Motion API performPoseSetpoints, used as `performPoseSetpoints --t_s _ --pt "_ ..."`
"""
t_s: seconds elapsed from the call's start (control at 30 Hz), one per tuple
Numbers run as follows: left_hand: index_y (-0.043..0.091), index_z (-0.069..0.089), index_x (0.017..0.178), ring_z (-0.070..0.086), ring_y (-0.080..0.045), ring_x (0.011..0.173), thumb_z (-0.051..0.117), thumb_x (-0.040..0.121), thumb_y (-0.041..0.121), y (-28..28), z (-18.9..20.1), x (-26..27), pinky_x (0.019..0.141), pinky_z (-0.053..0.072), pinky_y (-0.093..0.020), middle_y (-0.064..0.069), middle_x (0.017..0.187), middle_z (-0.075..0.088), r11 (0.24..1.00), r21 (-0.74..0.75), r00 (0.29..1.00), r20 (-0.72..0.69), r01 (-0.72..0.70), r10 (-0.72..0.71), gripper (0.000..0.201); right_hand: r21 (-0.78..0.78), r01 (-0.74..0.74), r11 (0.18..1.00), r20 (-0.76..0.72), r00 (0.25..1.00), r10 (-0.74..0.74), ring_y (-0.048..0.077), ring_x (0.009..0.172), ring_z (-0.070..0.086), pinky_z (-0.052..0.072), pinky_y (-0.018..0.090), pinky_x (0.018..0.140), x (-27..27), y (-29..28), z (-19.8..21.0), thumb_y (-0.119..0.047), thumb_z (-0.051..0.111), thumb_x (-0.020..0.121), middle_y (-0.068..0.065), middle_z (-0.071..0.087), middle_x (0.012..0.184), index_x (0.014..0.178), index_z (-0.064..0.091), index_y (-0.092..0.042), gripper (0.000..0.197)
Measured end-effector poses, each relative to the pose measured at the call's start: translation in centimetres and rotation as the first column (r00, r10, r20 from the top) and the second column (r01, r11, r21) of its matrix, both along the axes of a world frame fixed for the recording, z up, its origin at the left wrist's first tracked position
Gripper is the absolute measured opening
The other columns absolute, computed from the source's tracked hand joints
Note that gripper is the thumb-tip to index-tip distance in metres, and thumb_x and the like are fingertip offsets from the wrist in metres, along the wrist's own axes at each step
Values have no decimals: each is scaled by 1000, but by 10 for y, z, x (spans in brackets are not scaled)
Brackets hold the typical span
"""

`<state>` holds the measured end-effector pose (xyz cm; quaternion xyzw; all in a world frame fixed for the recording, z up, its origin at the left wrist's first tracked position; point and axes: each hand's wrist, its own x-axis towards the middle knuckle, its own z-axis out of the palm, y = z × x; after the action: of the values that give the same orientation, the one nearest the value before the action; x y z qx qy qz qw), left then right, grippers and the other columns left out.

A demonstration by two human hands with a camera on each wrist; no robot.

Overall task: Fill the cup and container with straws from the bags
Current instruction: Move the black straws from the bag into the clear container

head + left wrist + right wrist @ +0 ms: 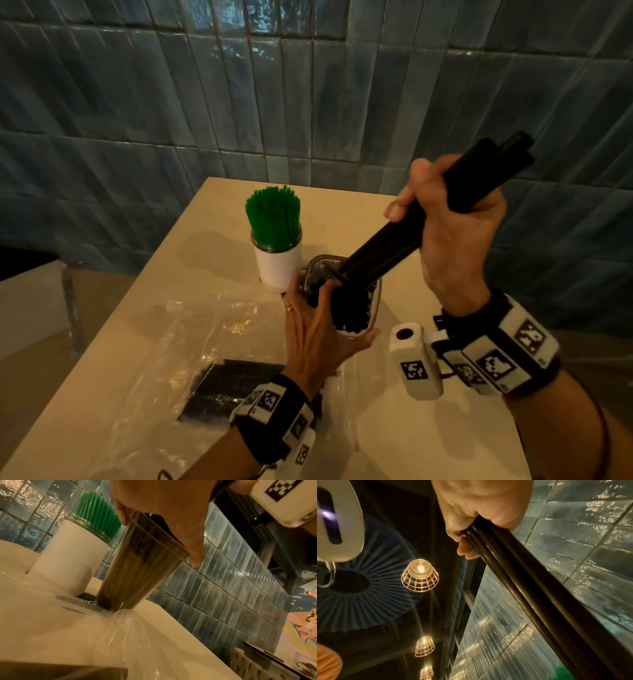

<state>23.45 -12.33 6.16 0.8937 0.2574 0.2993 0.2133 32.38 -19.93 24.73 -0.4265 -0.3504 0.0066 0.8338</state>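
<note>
Straws (pixel 380 250): one black bundle, right hand (pixel 455 222) gripping; one container (pixel 375 301).

Blue tiled wall (pixel 308 85) behind cream table (pixel 342 205) — wire-caged lamps (pixel 420 575) overhead.

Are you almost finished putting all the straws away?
Nearly. The white cup is packed with green straws. The right hand is sliding a black straw bundle into the clear container, which the left hand steadies. More black straws wait in the bag.
</note>
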Motion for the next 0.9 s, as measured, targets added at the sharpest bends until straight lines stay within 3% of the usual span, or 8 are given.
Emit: performPoseSetpoints --t_s 0.1,0.27,0.43,0.53,0.63,0.73,0.8,0.9 --pt "19 41 115 37 -41 119 57 54 80 -1 2 1 93 47 -48 -24 136 29 1000 -17 1000 30 -6 6 88 -47 -41 998 10 999 42 10 47 60 53 25 55 -3 13 -11 -12 64 78 -6 63 57 73 62 -16 7" --pt "17 45 115 44 -43 115 51 58 81 1 6 5 91 45 -43 -26 136 31 1000 -5 1000 9 -13 13 86 -169 -83 982 87 991 99 8 58 65 53 23 67 -8 32 -19 -17 66 75 -12 66 61 74 60 -10 9" --pt "17 45 114 37 -43 119 50 58 74 6 12 10 93 45 -49 -19 137 25 1000 18 1000 22 -23 22 80 -137 -106 985 136 983 124 10 55 65 53 26 65 -7 38 -8 -21 66 75 -10 66 59 70 65 -23 6" --pt "20 44 112 42 -47 116 49 60 70 4 12 12 89 48 -53 -22 137 27 1000 10 999 43 -14 14 73 -199 -68 978 142 985 97 11 60 66 54 27 67 -6 44 -15 -25 67 73 -9 66 62 74 62 -18 10" --pt "21 41 114 40 -44 119 50 58 73 3 10 14 92 44 -47 -19 138 26 1000 15 999 50 -14 14 78 -390 -52 919 121 987 107 13 74 66 53 23 71 2 48 -40 -30 78 68 -10 67 72 79 62 -21 21" --pt "18 39 121 33 -34 124 57 53 78 7 9 16 98 37 -38 -19 140 29 999 -13 997 66 -35 36 92 -595 -87 799 69 985 159 15 91 63 50 27 85 19 45 -69 -42 70 71 -2 67 89 87 65 -18 30" --pt "17 33 126 34 -32 126 60 51 78 10 8 16 102 35 -39 -18 140 31 998 -54 994 94 -44 49 100 -675 16 738 175 975 139 14 98 61 47 28 91 30 39 -84 -39 70 74 0 64 101 95 64 -16 32" --pt "17 24 130 33 -29 128 65 51 74 14 8 17 104 35 -37 -17 140 32 994 -101 984 174 -27 45 106 -646 212 733 347 937 36 8 103 58 46 20 93 36 33 -93 -27 75 77 -3 55 121 117 53 -20 45"
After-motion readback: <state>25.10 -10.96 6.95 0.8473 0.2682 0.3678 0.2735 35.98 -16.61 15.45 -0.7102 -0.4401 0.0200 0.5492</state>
